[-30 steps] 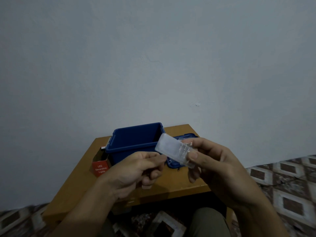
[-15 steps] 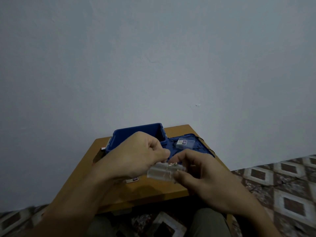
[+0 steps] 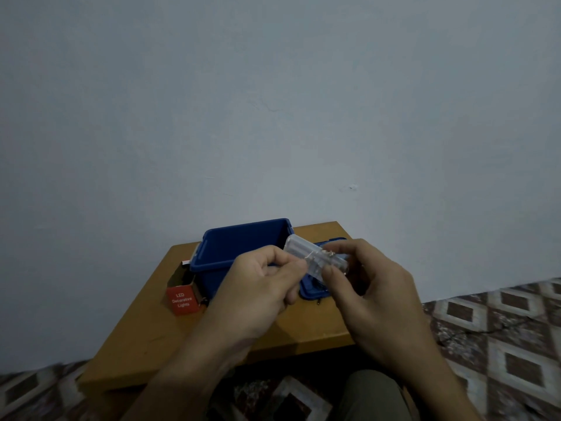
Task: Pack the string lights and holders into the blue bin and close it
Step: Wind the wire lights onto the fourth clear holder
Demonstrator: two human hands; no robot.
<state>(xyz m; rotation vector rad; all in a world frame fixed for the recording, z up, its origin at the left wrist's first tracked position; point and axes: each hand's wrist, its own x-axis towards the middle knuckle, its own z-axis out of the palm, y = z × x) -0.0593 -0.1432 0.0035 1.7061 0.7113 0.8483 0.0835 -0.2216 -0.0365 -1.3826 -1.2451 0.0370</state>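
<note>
So, the clear rectangular plastic holder (image 3: 315, 258), smooth with thin wire on it, is held above the glossy wooden table (image 3: 145, 329), just in front of the open blue plastic bin (image 3: 243, 247) near the back edge. The right hand (image 3: 373, 293) grips its right end, and the left hand (image 3: 258, 290) pinches its left side. A red cardboard box (image 3: 181, 299) sits near the left edge.

Left hand (image 3: 258, 287) and right hand (image 3: 375, 294) meet, fingers curled, pinching the clear holder (image 3: 314, 254).

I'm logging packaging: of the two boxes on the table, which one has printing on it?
The small red box left of the blue bin; it reads LED Decorative Lights, while the bin shows no printing.
</note>
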